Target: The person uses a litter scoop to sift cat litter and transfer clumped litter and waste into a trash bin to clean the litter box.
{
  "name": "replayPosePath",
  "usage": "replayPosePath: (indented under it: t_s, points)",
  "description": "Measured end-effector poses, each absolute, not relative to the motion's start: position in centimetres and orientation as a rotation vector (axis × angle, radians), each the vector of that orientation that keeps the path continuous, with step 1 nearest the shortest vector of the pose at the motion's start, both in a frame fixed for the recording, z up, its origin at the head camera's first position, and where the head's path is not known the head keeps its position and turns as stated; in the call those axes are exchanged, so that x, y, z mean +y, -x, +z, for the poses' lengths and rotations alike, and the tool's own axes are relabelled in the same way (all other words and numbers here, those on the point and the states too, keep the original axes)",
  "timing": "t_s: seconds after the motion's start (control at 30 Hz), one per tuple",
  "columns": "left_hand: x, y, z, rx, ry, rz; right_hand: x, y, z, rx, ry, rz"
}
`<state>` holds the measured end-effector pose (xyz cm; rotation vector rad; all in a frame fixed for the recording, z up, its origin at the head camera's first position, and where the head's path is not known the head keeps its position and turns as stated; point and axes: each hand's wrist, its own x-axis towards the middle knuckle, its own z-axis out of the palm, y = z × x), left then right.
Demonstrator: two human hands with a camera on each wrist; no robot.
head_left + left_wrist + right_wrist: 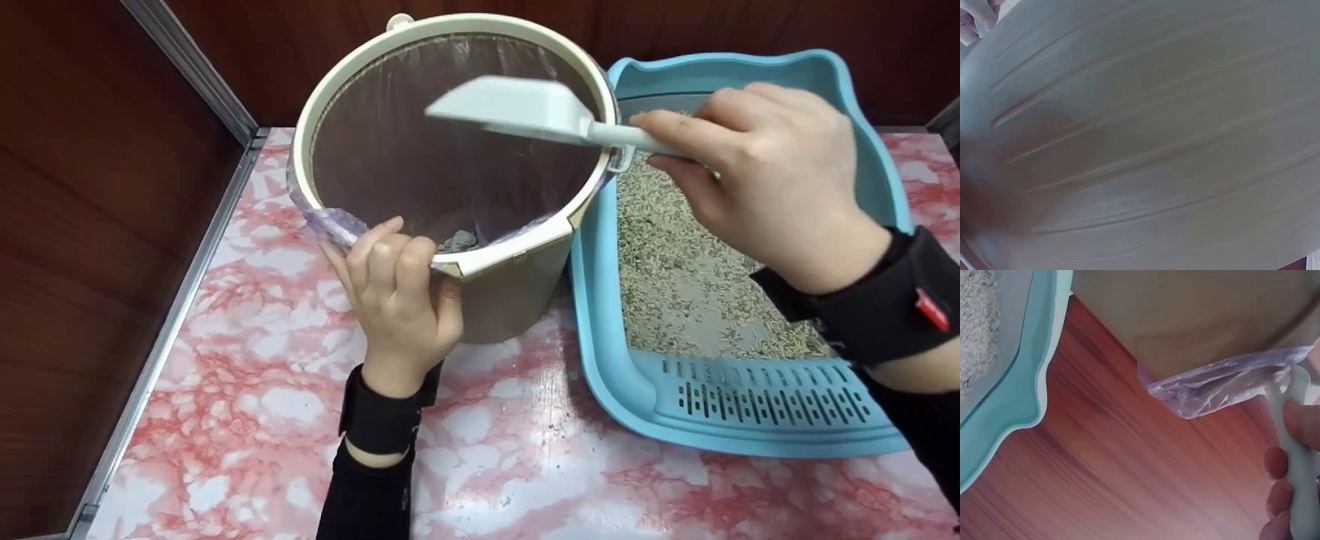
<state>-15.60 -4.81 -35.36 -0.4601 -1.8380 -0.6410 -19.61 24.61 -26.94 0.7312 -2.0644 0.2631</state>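
Observation:
My right hand (772, 165) grips the handle of a white litter scoop (525, 109). The scoop's head hangs over the open mouth of a cream trash bin (517, 300), its handle crossing the rim. In the right wrist view, thumb and fingers wrap round the scoop handle (1300, 478). My left hand (397, 300) holds the bin's near-left rim, with fingers over the edge and the thumb outside. A thin purple-tinted bag (337, 225) lines the bin and folds over the rim. Grey clumps (459, 241) lie inside. The bin's ribbed wall (1157, 129) fills the left wrist view.
Right of the bin stands a blue litter box (600, 315) with pellet litter (660, 262) and a slotted front ledge. Dark wood panels (82, 187) rise at the left and back, with a metal strip (202, 262) along the left. The floor (262, 435) is red-and-white marbled.

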Motion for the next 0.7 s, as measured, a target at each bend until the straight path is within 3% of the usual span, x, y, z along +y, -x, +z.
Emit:
replayPosePath:
  t_s: [0.7]
  points:
    - [-4.77,15.90,-35.41,-1.839,0.468,-0.641,24.40,19.33,-27.63,-2.032,-0.713,0.488]
